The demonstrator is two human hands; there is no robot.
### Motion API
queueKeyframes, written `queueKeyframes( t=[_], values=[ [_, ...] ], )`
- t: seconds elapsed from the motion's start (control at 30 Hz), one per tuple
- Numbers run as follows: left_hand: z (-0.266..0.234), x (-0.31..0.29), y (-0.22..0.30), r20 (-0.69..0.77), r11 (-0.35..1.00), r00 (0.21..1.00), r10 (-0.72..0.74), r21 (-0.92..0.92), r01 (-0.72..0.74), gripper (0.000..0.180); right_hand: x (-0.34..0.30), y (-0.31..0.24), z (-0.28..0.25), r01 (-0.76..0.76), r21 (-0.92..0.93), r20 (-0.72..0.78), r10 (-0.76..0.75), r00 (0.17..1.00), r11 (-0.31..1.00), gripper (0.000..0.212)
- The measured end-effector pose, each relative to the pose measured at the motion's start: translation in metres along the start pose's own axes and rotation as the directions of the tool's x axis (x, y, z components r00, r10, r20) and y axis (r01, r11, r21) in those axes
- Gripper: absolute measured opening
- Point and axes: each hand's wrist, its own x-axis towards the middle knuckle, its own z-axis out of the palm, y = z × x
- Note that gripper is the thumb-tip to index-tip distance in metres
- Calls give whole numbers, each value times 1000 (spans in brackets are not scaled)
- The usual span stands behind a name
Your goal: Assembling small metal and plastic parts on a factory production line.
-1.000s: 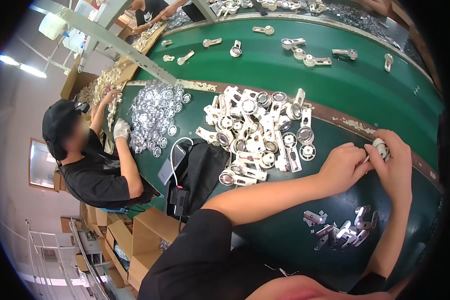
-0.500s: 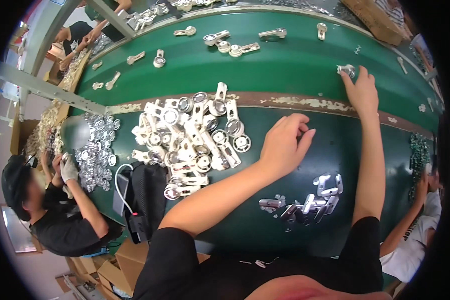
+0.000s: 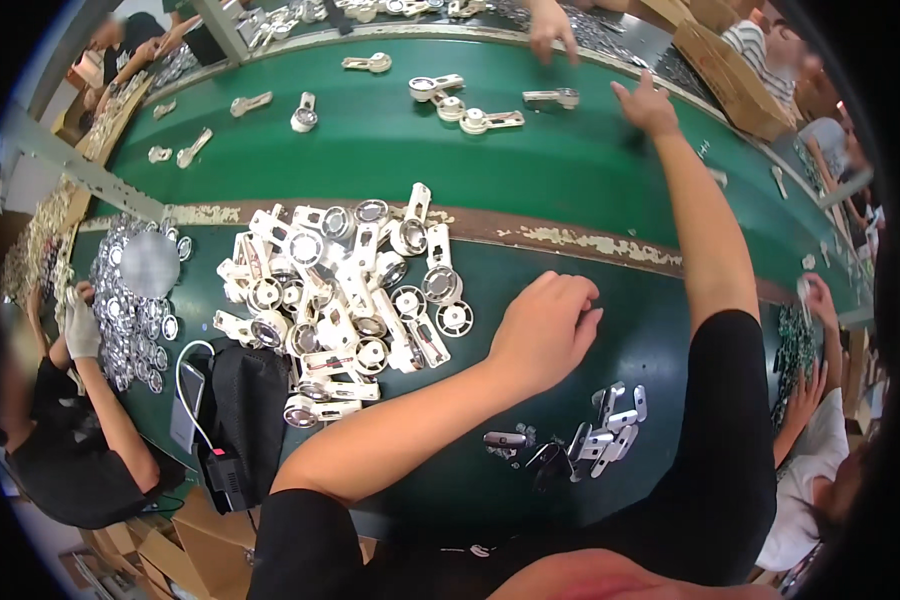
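My right hand (image 3: pixel 650 108) is stretched far out over the green belt (image 3: pixel 370 160). Its thumb and forefinger are spread, and nothing shows between them; the palm side is hidden. To its left on the belt lies a cream part with a round end and slotted handle (image 3: pixel 567 97). My left hand (image 3: pixel 545 332) hovers or rests over the dark green worktop, fingers loosely curled and thumb apart, with no held thing visible. Left of it is a heap of similar cream parts with round silver ends (image 3: pixel 340 300). Nearer me are several small oblong chrome pieces (image 3: pixel 610 435).
A brown worn ledge (image 3: pixel 590 244) divides belt and worktop. Another person's hand (image 3: pixel 550 35) reaches over the far edge. A black case (image 3: pixel 245 420) with a cabled device stands left of my arm, by a pile of silver rings (image 3: pixel 135 330). People work at both sides.
My right hand has left the silver-and-cream part it was touching and moved farther out and left. A hand has appeared at the far edge. My view has shifted; my left hand keeps its curl.
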Motion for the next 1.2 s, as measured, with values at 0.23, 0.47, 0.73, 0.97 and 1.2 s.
queueKeyframes(
  t=[0.23,0.47,0.73,0.97,1.2],
  values=[
    [-5,0,-7,-72,997,995,71,-7,-72,14,-20,-19,1,99,-179,157,-71,985,979,50],
    [-2,-3,-13,-75,996,994,79,37,-77,13,-106,-5,-52,250,542,123,-370,921,802,57],
    [-1,-3,-12,-63,996,994,88,22,-87,14,-164,-2,-94,-245,923,331,-285,900,297,58],
    [1,-1,-14,-75,995,993,87,58,-82,13,-169,-50,-69,288,70,-88,-282,955,955,86],
    [0,-6,-14,-77,995,993,90,47,-86,12,-165,-185,-39,404,94,106,-412,905,910,123]
  ],
)
